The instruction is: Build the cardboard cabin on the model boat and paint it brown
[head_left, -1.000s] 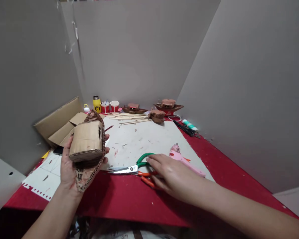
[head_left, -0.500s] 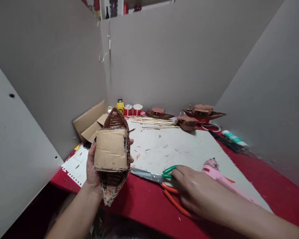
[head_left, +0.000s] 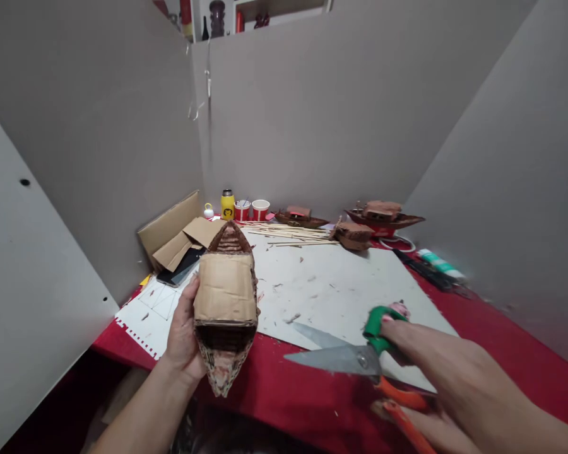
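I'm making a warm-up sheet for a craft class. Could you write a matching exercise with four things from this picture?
1. scissors
2. pale-roofed boat
3. bottle
4. thin sticks

A. in the left hand
B. lying along the white sheet's far edge
C. blades apart, in the right hand
D. yellow, beside the paper cups

Pairs: 1-C, 2-A, 3-D, 4-B

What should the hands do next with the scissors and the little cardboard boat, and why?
Perhaps ease the scissors a little closer to the cardboard boat. The right hand holds them with the blades parted and pointing that way, the left hand holds the boat, and a gap shows between blades and boat.
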Available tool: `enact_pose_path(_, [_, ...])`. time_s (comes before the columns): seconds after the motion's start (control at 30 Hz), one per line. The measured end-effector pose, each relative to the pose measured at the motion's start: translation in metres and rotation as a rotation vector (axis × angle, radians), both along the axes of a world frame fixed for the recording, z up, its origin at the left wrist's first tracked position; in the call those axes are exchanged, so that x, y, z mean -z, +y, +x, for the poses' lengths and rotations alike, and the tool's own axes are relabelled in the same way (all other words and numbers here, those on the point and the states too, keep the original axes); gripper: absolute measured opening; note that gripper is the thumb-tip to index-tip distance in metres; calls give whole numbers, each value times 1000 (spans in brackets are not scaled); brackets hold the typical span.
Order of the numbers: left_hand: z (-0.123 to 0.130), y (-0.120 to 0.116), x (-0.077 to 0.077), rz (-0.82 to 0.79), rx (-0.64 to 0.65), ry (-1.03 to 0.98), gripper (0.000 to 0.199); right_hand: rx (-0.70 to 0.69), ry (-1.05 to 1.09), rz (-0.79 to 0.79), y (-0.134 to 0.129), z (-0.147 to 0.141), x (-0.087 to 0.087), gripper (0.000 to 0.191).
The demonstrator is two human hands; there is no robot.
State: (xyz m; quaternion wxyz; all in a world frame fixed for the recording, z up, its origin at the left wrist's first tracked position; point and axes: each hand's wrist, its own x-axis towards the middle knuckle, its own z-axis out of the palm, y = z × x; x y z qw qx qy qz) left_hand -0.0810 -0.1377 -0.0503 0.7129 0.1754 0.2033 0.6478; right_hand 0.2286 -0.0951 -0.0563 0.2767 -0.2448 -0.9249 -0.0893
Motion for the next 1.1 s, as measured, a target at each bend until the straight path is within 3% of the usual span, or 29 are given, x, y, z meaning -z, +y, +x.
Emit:
enact_pose_path(0.1, [12, -2, -4, -173, -42, 24, 55, -21, -39, 82, 1, -8, -8, 21])
enact_pose_path(0.33, [28, -11, -8, -296, -85, 16, 49, -18, -96, 108, 2, -14, -16, 29])
enact_pose_path(0.53, [34, -11, -7, -319, -77, 58, 58, -16, -115, 121, 1, -16, -20, 28])
enact_pose_path(1.1, [39, -9, -9, -309, -98, 83, 55, -44, -138, 38, 0, -13, -30, 25])
